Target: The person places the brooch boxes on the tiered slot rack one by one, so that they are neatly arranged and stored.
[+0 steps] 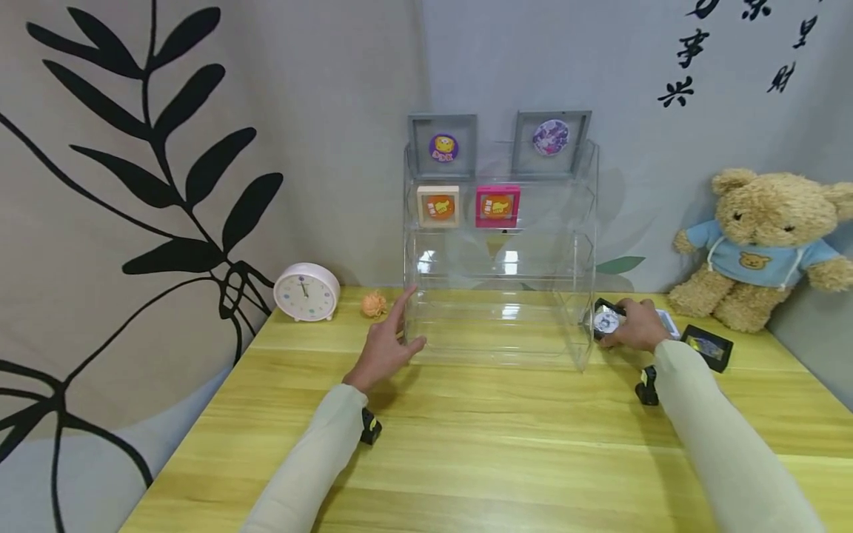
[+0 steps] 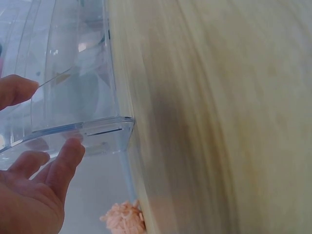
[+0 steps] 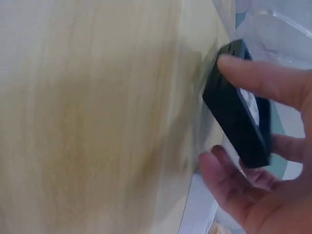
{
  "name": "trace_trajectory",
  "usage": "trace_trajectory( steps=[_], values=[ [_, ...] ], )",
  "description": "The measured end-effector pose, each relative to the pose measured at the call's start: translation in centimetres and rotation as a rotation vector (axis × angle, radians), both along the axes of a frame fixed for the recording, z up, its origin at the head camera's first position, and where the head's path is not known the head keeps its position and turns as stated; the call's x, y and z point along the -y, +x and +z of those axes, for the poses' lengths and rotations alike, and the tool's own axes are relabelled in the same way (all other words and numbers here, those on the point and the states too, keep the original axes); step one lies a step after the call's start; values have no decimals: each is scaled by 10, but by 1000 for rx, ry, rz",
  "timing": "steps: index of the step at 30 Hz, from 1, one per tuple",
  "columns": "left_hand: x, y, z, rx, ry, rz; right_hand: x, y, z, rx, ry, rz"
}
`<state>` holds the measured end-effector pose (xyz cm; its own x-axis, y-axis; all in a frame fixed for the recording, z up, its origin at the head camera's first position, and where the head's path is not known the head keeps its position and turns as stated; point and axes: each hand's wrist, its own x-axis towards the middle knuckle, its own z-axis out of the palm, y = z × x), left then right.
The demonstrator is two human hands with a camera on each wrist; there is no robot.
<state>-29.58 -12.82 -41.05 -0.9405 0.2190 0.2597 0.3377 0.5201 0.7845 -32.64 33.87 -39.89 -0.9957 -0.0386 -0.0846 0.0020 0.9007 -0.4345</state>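
Note:
My right hand [image 1: 641, 326] pinches a small black square frame [image 1: 607, 318] with a round silvery-white badge in it. In the right wrist view the thumb lies on one side of the black frame [image 3: 234, 109], which tilts above the wooden table. My left hand [image 1: 386, 344] is at the left side of a clear tiered acrylic stand [image 1: 493, 355], fingers extended. Its thumb is over the inner side of the stand's panel [image 2: 105, 120] and the other fingers are outside, so whether they press it is hard to tell.
On the stand's upper tiers are two grey frames [image 1: 442, 169], a cream frame [image 1: 437, 220] and a pink frame [image 1: 497, 222]. A white clock [image 1: 306, 292] and a peach pompom [image 1: 374, 304] stand left. Right are a white-edged frame [image 1: 667, 323], another black frame [image 1: 708, 348] and a teddy bear [image 1: 760, 252].

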Motion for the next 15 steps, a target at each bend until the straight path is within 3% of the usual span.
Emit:
trace_trajectory(
  steps=[6, 11, 15],
  values=[
    [2, -1, 2, -22, -14, 19, -2, -1, -1, -96, -20, -16],
    [2, -2, 0, -22, -15, 5, -8, 8, -3, -66, -241, -79],
    [1, -2, -2, -20, -4, -11, -14, 19, -3, -100, -391, -101]
  ],
)
